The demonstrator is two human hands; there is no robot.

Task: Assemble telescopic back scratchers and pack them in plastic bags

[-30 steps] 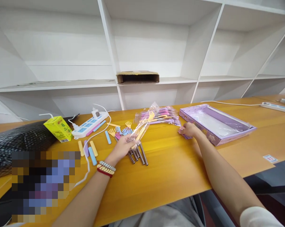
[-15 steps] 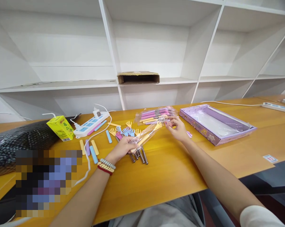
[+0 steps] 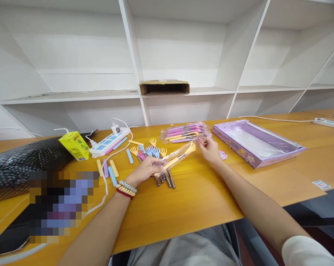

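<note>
My left hand (image 3: 147, 168) is closed around the handle end of a yellow back scratcher (image 3: 172, 162) inside a clear plastic sleeve, its hand-shaped tip pointing up and right. My right hand (image 3: 210, 149) pinches a small pink printed card (image 3: 201, 141) close to the far end of the sleeve. I cannot tell whether the card touches the sleeve. Beneath and beyond my left hand lie loose back scratcher heads (image 3: 149, 151) in yellow, blue and pink, with metal rods (image 3: 171, 179). Bagged back scratchers (image 3: 186, 131) are stacked behind my hands. More pink cards (image 3: 222, 155) lie beside my right wrist.
A purple window box (image 3: 255, 144) lies at the right. Loose coloured handles (image 3: 111, 176), a white power strip (image 3: 110, 142) with cables and a yellow drink carton (image 3: 75, 146) are at the left, near a black wrapped bundle (image 3: 25, 162). A cardboard box (image 3: 164, 88) sits on the shelf behind.
The view has shifted slightly. My left hand still holds the sleeved back scratcher, and my right hand keeps the card near the sleeve's far end. Little else differs.
</note>
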